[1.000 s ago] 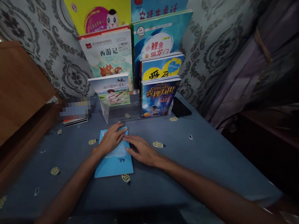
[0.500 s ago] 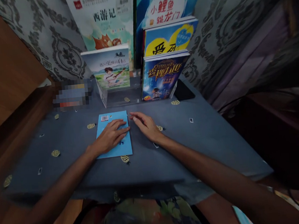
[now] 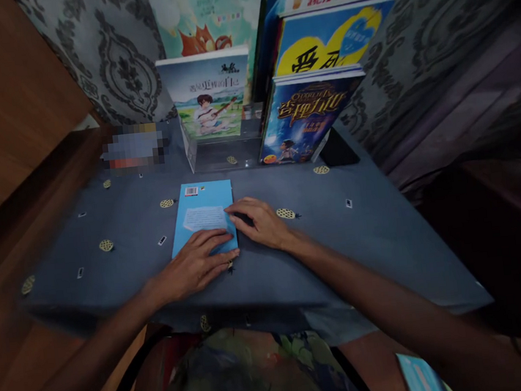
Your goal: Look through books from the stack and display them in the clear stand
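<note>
A light blue book (image 3: 201,200) lies flat on the cloth-covered table in front of me, its barcode and a pale block of text facing up. My left hand (image 3: 204,259) rests over the lower part of the book, fingers stretched out and slightly spread, the lower fingers reaching past its bottom right corner. At the book's right edge is my right hand (image 3: 259,221), fingers bent and the fingertips touching the edge. A gap shows between its thumb and the fingers; no firm grip is visible.
Behind the book, a clear stand (image 3: 226,152) holds a guitar-player cover book (image 3: 210,105) and a dark blue book (image 3: 306,120). Taller books stand behind. A black flat object (image 3: 341,148) lies beside the stand. A pixelated item (image 3: 132,147) sits back left on the patterned tablecloth (image 3: 120,221).
My left hand has slid down the book toward its lower edge, uncovering the text block. My right hand has come to the book's right edge. The view has shifted slightly.
</note>
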`<state>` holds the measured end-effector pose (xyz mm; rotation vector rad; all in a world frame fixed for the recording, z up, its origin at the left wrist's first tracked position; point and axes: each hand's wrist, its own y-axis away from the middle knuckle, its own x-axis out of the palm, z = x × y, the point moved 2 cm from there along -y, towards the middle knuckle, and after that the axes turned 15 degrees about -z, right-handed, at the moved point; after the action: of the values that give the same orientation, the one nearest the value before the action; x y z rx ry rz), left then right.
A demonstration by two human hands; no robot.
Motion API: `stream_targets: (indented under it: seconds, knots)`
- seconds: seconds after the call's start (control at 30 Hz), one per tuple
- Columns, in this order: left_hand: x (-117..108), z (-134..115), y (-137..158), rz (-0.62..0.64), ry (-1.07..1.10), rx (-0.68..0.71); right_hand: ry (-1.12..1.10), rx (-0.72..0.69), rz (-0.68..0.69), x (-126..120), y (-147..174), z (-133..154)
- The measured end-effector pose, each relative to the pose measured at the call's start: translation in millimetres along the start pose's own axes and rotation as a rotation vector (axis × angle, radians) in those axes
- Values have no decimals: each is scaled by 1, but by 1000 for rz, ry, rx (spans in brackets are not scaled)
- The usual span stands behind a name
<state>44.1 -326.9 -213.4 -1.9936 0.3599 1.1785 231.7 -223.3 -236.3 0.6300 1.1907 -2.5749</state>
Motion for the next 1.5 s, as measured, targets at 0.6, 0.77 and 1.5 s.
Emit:
stream_targets:
  seconds: [0.6, 0.77, 1.5]
  knots:
    - [-45, 19, 72, -336, -203, -180, -28, -16, 43, -1, 0, 0]
    - [-39, 18, 56, -330, -274, -182, -29, 30, 41, -2, -1, -1]
    - [-22, 74, -21, 67, -380, -471, 94, 56, 121, 7, 9, 49]
